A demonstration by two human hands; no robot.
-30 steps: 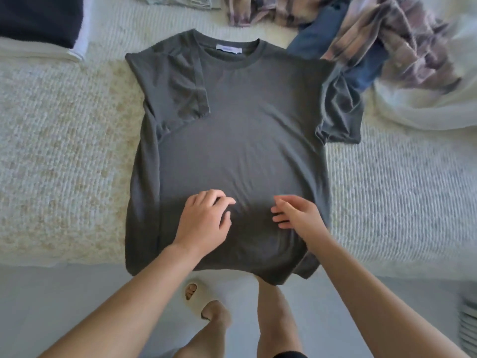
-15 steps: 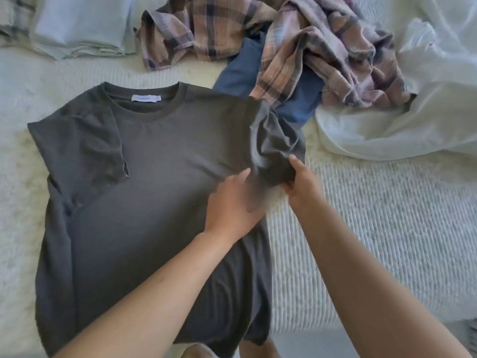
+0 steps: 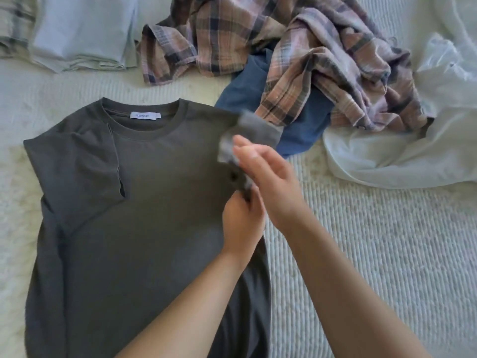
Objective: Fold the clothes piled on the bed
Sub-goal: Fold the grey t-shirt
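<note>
- One dark grey T-shirt [image 3: 134,202] lies flat on the bed [image 3: 374,254], neck hole toward the far side, a small white label [image 3: 145,115] inside the collar.
- Its sleeve on the viewer's left is folded inward over the chest; a long strip of that side is also turned in, leaving a straight edge down the body.
- The other sleeve [image 3: 247,135] is lifted off the bed and bunched, blurred in the picture.
- Two bare hands are in view, both at the T-shirt's right armpit area.
- The left hand [image 3: 242,223] has its fingers curled, pinching the grey fabric just under the raised sleeve.
- The right hand [image 3: 268,177] is held with fingers stretched out and close together, palm side against the lifted sleeve; it is blurred, and I cannot tell whether the thumb catches any cloth.
- One plaid shirt [image 3: 296,55] in pink, tan and navy lies crumpled beyond the T-shirt's collar and raised sleeve.
- One blue garment [image 3: 302,130] lies partly under the plaid shirt, touching or just beside the T-shirt's raised sleeve.
- One white sheet-like cloth [image 3: 400,151] is heaped well to the right of the T-shirt.
- One stack of folded pale garments [image 3: 85,34] sits beyond the T-shirt's folded-in sleeve; the count of pieces in it cannot be told.
</note>
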